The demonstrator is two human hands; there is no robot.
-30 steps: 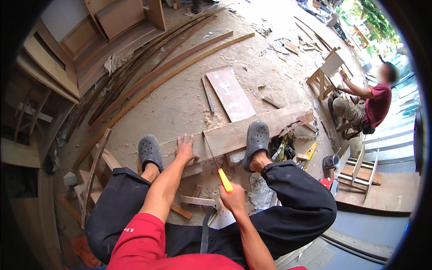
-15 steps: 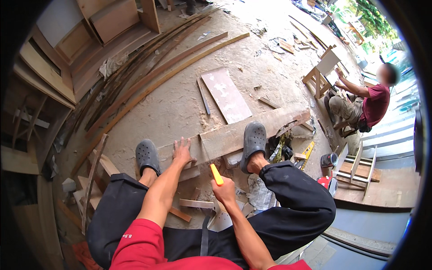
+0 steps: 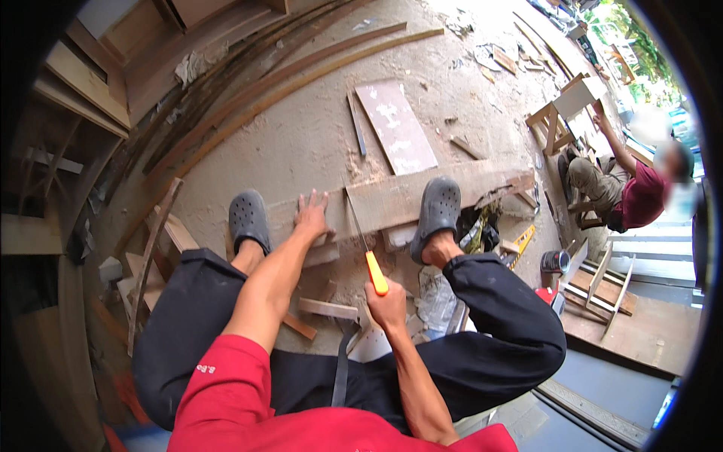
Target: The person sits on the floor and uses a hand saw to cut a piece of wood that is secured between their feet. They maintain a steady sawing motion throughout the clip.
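A long wooden plank (image 3: 392, 197) lies crosswise in front of me, raised on blocks, with a dark, splintered right end. My left hand (image 3: 311, 218) presses on its left part, palm down and fingers spread. In my closed right hand (image 3: 386, 305) is a handsaw (image 3: 376, 274) with an orange-yellow handle. Its thin blade slants away from me into a cut line across the plank, just right of my left hand. My feet, in a left grey clog (image 3: 248, 217) and a right grey clog (image 3: 438, 211), rest on the plank on either side of the cut.
Beyond the plank lies a paint-flecked board (image 3: 398, 128). Long wood strips (image 3: 301, 79) curve past cabinets (image 3: 98, 83) at left. Offcuts (image 3: 329, 308) are scattered below the plank. To the right are a yellow square (image 3: 523, 245), a can (image 3: 555, 262) and a seated person (image 3: 640, 192).
The handsaw has been drawn back toward me, and more blade shows between handle and cut. My left hand stays on the plank. My view has shifted; the other person's arm is higher.
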